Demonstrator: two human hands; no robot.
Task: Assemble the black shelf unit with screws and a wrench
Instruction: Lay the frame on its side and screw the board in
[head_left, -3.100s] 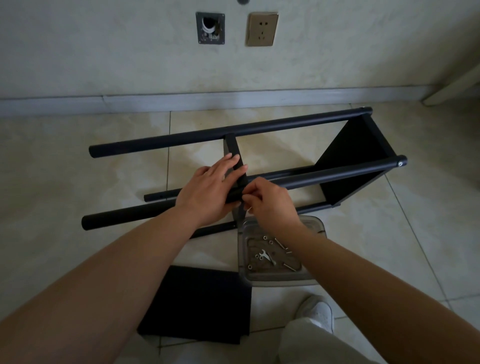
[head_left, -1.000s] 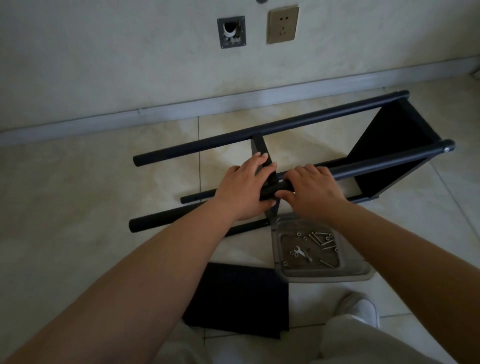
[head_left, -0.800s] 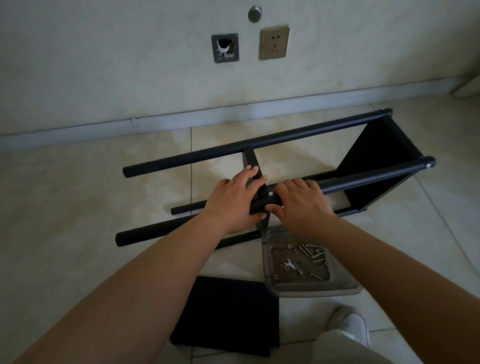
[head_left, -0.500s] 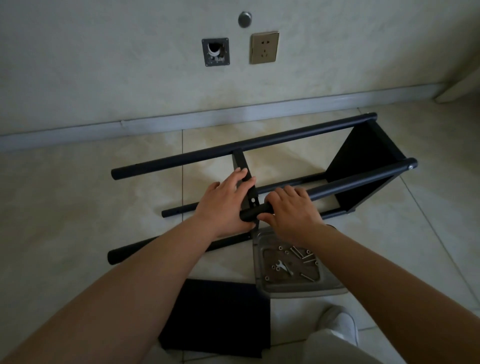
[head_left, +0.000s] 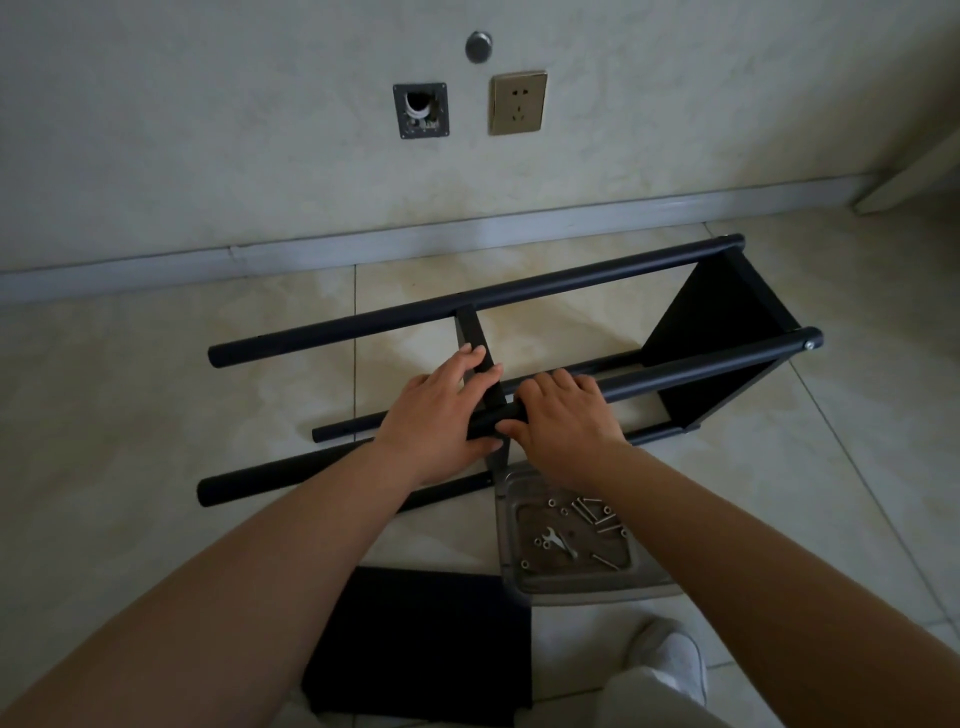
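1. The left hand (head_left: 441, 415) lies over the near tube (head_left: 675, 376) of the shelf unit (head_left: 571, 353), its fingers (head_left: 475, 364) laid straight across the middle panel (head_left: 475, 343) and its thumb under the tube; this reads as steadying pressure, not a closed grip
2. The right hand (head_left: 563, 421) sits just beside it, touching the same tube, fingers curled over the top and thumb tucked beneath, so it grips the tube right where tube and middle panel meet
3. The joint itself is hidden under both hands, so I cannot tell whether a screw is already seated there
4. The shelf unit lies on its side on the tiled floor (head_left: 156, 415), four tubes running left to right; the end panel (head_left: 727, 332) at the right is fixed, with a screw head (head_left: 809, 345) showing at the tip of the near tube
5. Judged from this, the task is about midway: one panel is on, the middle one is being aligned, and a loose panel (head_left: 415, 639) waits on the floor near the person's knees
6. The tray (head_left: 519, 582) stands just under the right forearm, holding the screws (head_left: 592, 512) and the small wrench (head_left: 558, 540), neither one in a hand
7. Left to do, as I judge it: screw the middle panel, fit the loose panel, tighten with the wrench
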